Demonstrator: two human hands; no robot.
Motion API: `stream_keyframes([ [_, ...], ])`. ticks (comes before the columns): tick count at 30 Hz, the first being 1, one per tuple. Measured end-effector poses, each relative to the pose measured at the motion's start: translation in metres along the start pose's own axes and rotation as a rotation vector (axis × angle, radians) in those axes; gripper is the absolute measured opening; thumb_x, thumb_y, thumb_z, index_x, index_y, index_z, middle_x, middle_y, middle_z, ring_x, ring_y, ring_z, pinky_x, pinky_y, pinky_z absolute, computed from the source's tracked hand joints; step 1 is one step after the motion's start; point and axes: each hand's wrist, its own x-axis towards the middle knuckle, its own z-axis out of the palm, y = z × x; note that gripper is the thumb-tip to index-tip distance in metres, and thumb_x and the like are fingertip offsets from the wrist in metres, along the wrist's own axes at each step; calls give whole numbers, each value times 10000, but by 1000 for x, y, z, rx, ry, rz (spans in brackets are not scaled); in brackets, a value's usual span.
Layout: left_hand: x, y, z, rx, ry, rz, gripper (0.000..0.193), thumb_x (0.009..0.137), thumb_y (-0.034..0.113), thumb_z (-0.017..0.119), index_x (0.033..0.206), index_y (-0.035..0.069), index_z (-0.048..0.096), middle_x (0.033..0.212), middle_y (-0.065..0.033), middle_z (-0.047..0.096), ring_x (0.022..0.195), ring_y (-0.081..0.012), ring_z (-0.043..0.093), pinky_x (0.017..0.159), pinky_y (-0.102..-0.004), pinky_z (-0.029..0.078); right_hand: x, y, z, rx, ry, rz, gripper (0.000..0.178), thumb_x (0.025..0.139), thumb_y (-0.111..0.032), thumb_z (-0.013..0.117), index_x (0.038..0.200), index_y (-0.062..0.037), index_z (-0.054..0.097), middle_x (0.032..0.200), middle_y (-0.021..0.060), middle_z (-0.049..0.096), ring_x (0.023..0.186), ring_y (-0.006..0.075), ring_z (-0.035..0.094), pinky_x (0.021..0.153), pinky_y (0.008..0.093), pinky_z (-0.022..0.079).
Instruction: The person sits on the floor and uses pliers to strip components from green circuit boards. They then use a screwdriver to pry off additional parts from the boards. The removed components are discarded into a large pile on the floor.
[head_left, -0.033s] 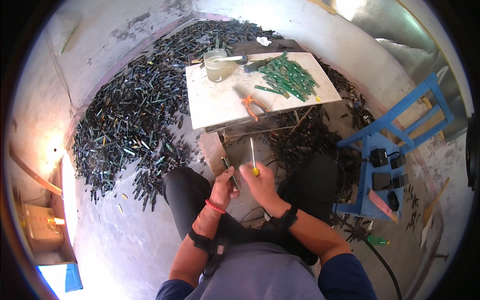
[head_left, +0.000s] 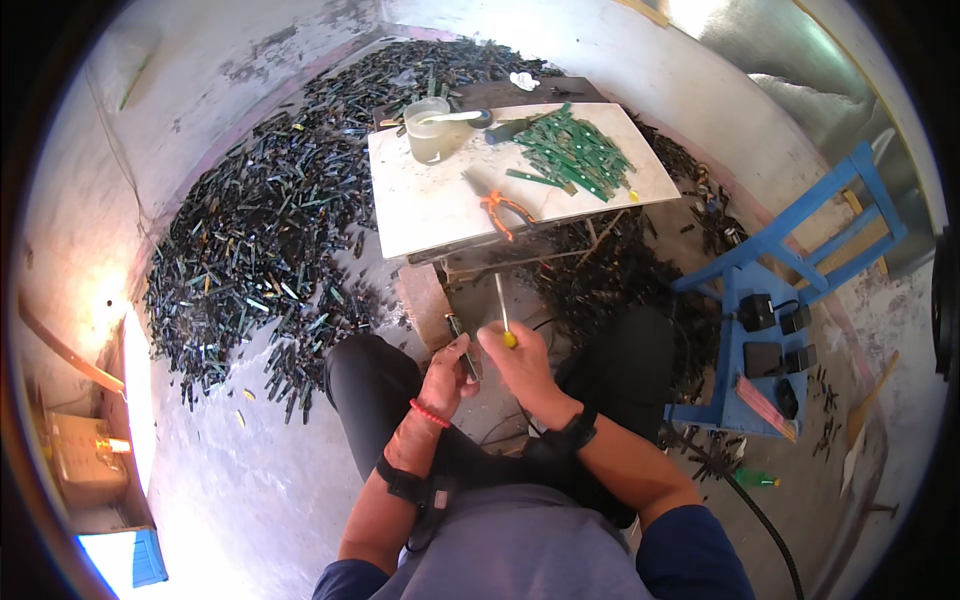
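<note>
My left hand (head_left: pixel 447 371) is closed around a narrow dark strip (head_left: pixel 455 327) that looks like a piece of circuit board. Its upper end sticks out above the fingers. Just to the right, my right hand (head_left: pixel 518 366) grips a screwdriver (head_left: pixel 503 305) with a yellow handle. The bare metal shaft points up and away from me, apart from the strip. Both hands are held over my lap, in front of the near table edge.
A white board-topped table (head_left: pixel 420 215) carries orange-handled pliers (head_left: pixel 507 211), a cloudy plastic cup (head_left: pixel 430 140) and heaped green circuit strips (head_left: pixel 575 150). A large pile of dark strips (head_left: pixel 270 230) covers the floor at left. A blue chair (head_left: pixel 745 300) holding black boxes stands at right.
The screwdriver's tip has shifted very slightly left. Both hands keep their grips, and the view has moved a little.
</note>
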Motion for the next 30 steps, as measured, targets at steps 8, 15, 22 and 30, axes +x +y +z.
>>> stream_keyframes([
  [8, 5, -13, -9, 213, -145, 76, 434, 917, 457, 458, 904, 33, 550, 750, -28, 536, 500, -73, 397, 408, -214, 288, 18, 6, -15, 15, -234, 287, 302, 848, -312, 605, 885, -14, 635, 665, 2, 549, 521, 65, 474, 428, 204, 354],
  [15, 3, -17, -11, 514, -157, 137, 507, 901, 531, 450, 852, 36, 554, 569, -3, 443, 431, -81, 379, 400, -225, 302, 19, -12, -31, -35, -356, 282, 303, 827, -315, 621, 820, -12, 621, 639, -4, 526, 520, 73, 475, 453, 216, 371],
  [22, -5, 8, -4, 925, -119, -168, 620, 692, -51, 541, 1293, 52, 428, 1288, -145, 458, 1218, -304, 429, 1010, -395, 345, 21, -19, -29, -269, -210, 176, 313, 758, -272, 647, 726, 34, 593, 582, 28, 520, 532, 79, 472, 470, 254, 378],
  [30, -5, 3, 2, 765, -55, -123, 396, 717, 39, 547, 1108, 56, 483, 1085, -111, 479, 1019, -269, 445, 883, -360, 350, 25, -17, -28, -428, -182, -27, 323, 720, -244, 647, 685, 67, 565, 577, 54, 524, 566, 90, 463, 501, 292, 390],
])
